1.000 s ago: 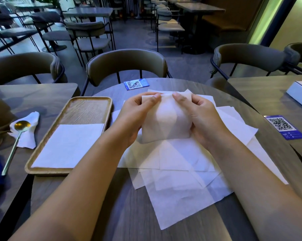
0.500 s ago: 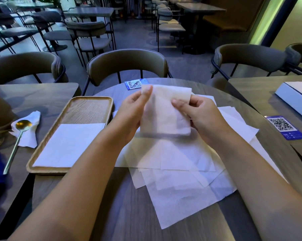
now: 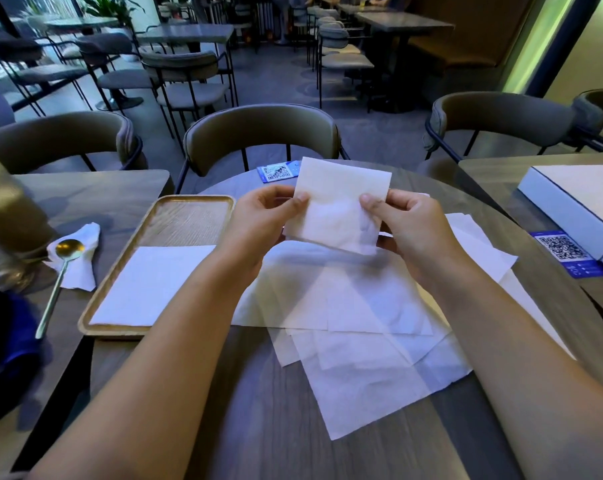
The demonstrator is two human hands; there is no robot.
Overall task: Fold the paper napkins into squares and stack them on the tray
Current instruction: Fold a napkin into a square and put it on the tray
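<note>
- Since the frame half a second back, I am seeing the folded napkin lifting higher and tilting off the loose napkins.
- Left hand is pinching its left edge between thumb and fingers; right hand is pinching the right edge likewise.
- Napkin is hanging in the air above the round table, right of the tray, which is carrying one folded square.
- I am judging it light, limp, tear-prone; edges near corners are offering the safest hold.
</note>
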